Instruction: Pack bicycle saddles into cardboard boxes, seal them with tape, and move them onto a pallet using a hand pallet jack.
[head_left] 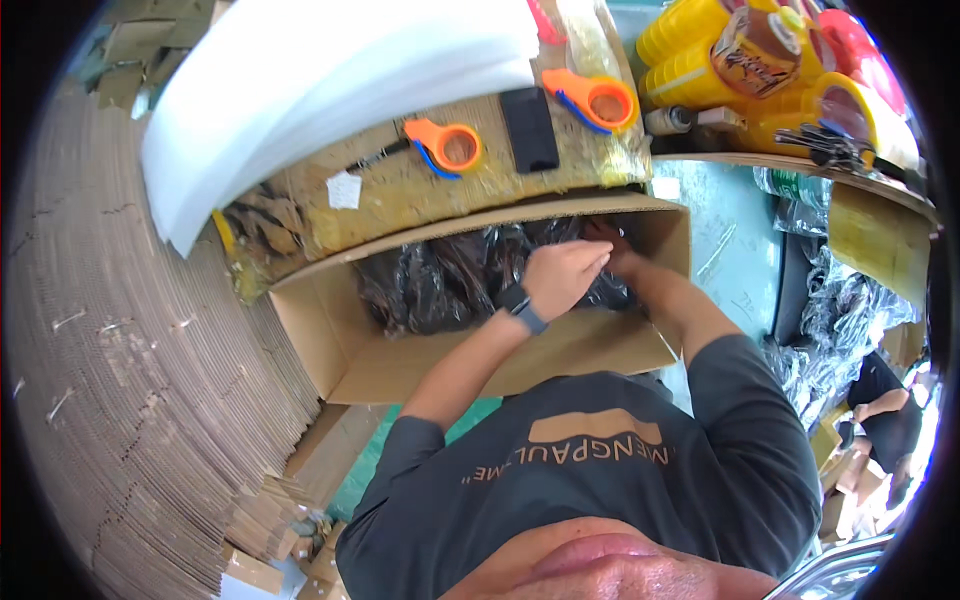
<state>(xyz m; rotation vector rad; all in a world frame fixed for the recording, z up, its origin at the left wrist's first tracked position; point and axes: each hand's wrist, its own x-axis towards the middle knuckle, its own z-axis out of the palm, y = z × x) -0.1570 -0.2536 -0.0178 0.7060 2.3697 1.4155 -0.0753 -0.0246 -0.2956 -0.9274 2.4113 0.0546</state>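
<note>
both hands deep in an open cardboard box [400,370]: left hand [562,275], smartwatch [522,308] at the wrist, closed over shiny black plastic bags [440,280]; right hand [612,250] just beside, partly hidden, grip unclear. beyond the box, two orange tape dispensers [446,146], a black phone [529,128], white foam sheets [330,80]. far right, yellow tape rolls [690,60]. left, stacked flat cardboard [130,400].

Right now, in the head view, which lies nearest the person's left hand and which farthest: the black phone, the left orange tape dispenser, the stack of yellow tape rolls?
From the left hand:
1. Black phone, straight beyond the box.
2. Left orange tape dispenser, beyond, leftward.
3. Stack of yellow tape rolls, far right corner.
</note>
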